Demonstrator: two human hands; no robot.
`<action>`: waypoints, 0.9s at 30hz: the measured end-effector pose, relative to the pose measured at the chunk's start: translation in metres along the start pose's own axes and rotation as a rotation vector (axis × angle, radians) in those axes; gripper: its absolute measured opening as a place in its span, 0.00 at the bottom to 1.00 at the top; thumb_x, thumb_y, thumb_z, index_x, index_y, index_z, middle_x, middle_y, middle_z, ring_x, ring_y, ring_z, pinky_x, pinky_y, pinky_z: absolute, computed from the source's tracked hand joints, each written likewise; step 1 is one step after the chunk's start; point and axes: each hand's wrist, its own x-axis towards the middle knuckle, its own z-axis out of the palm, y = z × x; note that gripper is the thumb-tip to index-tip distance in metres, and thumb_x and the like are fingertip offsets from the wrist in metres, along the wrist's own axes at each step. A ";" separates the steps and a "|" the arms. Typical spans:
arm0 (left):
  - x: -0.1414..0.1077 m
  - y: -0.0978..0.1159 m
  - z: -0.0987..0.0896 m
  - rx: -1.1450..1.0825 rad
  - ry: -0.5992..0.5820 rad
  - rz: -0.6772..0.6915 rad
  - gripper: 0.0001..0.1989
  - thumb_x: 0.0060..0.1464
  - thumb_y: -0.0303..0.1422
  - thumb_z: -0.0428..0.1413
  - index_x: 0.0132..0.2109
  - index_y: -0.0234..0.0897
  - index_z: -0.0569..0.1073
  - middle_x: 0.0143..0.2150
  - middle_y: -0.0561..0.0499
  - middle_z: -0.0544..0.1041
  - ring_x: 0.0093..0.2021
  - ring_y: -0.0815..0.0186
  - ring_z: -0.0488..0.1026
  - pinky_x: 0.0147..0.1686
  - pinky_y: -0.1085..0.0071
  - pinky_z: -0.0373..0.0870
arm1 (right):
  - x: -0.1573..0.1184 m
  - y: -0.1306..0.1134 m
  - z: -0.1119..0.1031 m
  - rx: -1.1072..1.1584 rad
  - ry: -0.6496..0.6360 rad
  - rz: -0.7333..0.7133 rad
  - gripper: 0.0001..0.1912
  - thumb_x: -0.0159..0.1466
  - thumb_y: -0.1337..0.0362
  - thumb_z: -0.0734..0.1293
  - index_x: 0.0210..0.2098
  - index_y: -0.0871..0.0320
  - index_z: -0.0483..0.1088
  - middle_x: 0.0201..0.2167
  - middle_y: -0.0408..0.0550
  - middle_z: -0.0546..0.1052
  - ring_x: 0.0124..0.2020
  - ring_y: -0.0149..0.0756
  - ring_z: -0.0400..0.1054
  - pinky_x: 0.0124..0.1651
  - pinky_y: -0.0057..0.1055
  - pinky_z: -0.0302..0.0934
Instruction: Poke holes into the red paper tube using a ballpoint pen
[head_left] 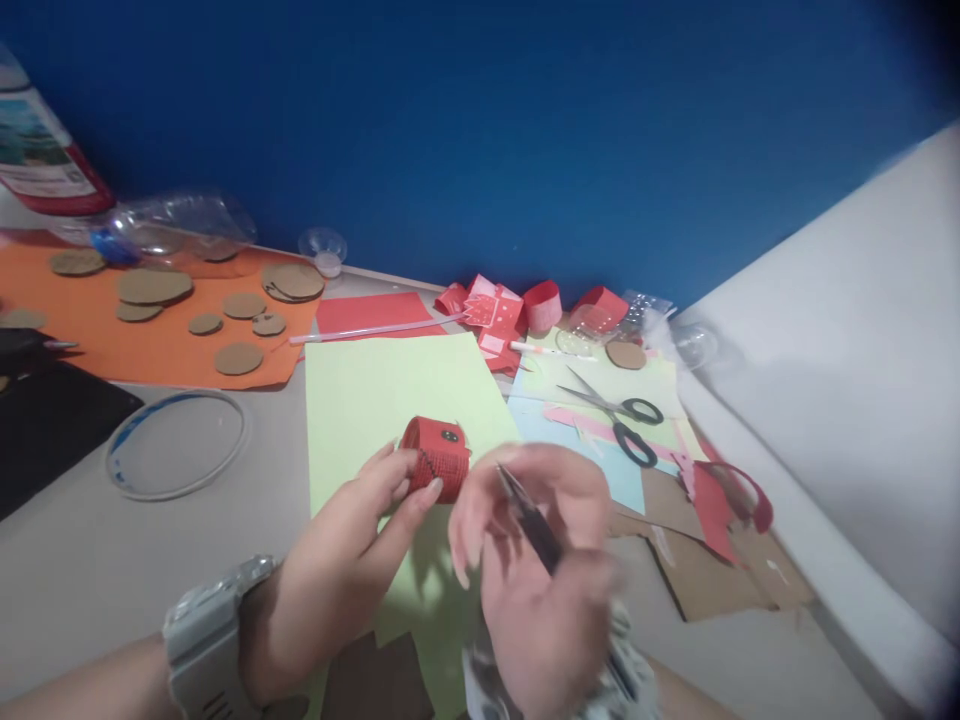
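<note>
My left hand (375, 535) pinches a red paper ring (435, 460) between thumb and fingers. Dark pen marks and a small eye-like drawing show on the ring's side. Just right of it, my right hand (536, 570) is curled around a black pen (536, 530), whose pointed metallic tip faces up and left. This hand is partly blurred. Both hands are over a pale green sheet (375, 385), and a dark brown piece (379, 680) lies below them at the front.
Open scissors (615, 410) lie on coloured paper at the right, near cardboard pieces (720, 580). On the left are an orange sheet (285, 365) with cardboard discs, a clear bottle (191, 225) and a plastic ring (176, 495). Red paper rings (541, 305) stand by the blue wall (480, 130).
</note>
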 end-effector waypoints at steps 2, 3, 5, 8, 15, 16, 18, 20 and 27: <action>0.001 0.003 -0.001 0.116 0.000 0.017 0.10 0.66 0.36 0.52 0.37 0.41 0.76 0.39 0.50 0.84 0.42 0.56 0.80 0.58 0.58 0.71 | 0.005 0.014 -0.002 -0.033 -0.020 -0.091 0.07 0.73 0.55 0.63 0.46 0.46 0.71 0.33 0.42 0.68 0.22 0.29 0.62 0.18 0.25 0.58; 0.002 0.004 -0.002 0.163 -0.014 0.028 0.12 0.66 0.35 0.51 0.34 0.42 0.74 0.35 0.52 0.83 0.40 0.57 0.79 0.62 0.56 0.68 | 0.008 0.020 -0.003 -0.069 -0.035 -0.164 0.04 0.72 0.61 0.64 0.44 0.47 0.71 0.35 0.44 0.69 0.23 0.29 0.62 0.18 0.24 0.57; 0.002 0.005 -0.002 0.212 -0.027 0.015 0.14 0.67 0.35 0.50 0.31 0.42 0.72 0.31 0.55 0.80 0.37 0.59 0.78 0.62 0.57 0.66 | 0.013 0.026 -0.006 -0.199 -0.147 -0.171 0.06 0.71 0.66 0.63 0.40 0.50 0.72 0.36 0.46 0.71 0.26 0.31 0.66 0.23 0.28 0.65; 0.001 0.007 -0.003 0.189 0.003 -0.086 0.13 0.67 0.38 0.50 0.34 0.43 0.71 0.31 0.55 0.79 0.35 0.61 0.76 0.43 0.67 0.74 | 0.018 0.025 -0.010 -0.234 -0.235 -0.152 0.07 0.66 0.71 0.69 0.36 0.51 0.70 0.33 0.45 0.72 0.24 0.30 0.65 0.22 0.29 0.62; -0.005 0.011 -0.005 0.146 -0.029 -0.013 0.13 0.71 0.38 0.48 0.35 0.43 0.69 0.28 0.57 0.72 0.31 0.65 0.72 0.35 0.72 0.69 | 0.025 0.015 -0.014 -0.286 -0.252 -0.166 0.14 0.61 0.76 0.67 0.33 0.51 0.61 0.27 0.39 0.70 0.19 0.26 0.60 0.26 0.30 0.62; -0.005 0.011 -0.005 0.147 -0.036 -0.008 0.13 0.71 0.38 0.47 0.36 0.43 0.69 0.29 0.57 0.73 0.31 0.65 0.72 0.34 0.71 0.69 | 0.026 0.015 -0.015 -0.317 -0.285 -0.200 0.14 0.61 0.76 0.67 0.32 0.51 0.60 0.26 0.38 0.70 0.19 0.25 0.59 0.26 0.29 0.61; -0.005 0.010 -0.004 0.141 -0.040 -0.014 0.13 0.72 0.38 0.46 0.38 0.43 0.71 0.31 0.56 0.75 0.31 0.64 0.72 0.33 0.71 0.68 | 0.028 0.015 -0.017 -0.381 -0.317 -0.242 0.13 0.61 0.75 0.67 0.31 0.52 0.60 0.25 0.38 0.70 0.19 0.25 0.60 0.24 0.28 0.59; -0.005 0.008 -0.004 0.121 -0.036 -0.016 0.13 0.72 0.37 0.47 0.39 0.43 0.71 0.31 0.57 0.76 0.31 0.65 0.72 0.33 0.71 0.69 | 0.030 0.015 -0.019 -0.425 -0.312 -0.252 0.13 0.62 0.73 0.67 0.30 0.52 0.59 0.23 0.37 0.70 0.18 0.25 0.60 0.23 0.28 0.57; -0.009 0.004 -0.003 0.117 -0.051 -0.044 0.11 0.72 0.35 0.47 0.39 0.44 0.70 0.29 0.56 0.77 0.30 0.63 0.72 0.31 0.70 0.70 | 0.032 0.016 -0.018 -0.482 -0.294 -0.211 0.14 0.62 0.71 0.68 0.29 0.52 0.58 0.23 0.39 0.72 0.18 0.26 0.62 0.22 0.27 0.58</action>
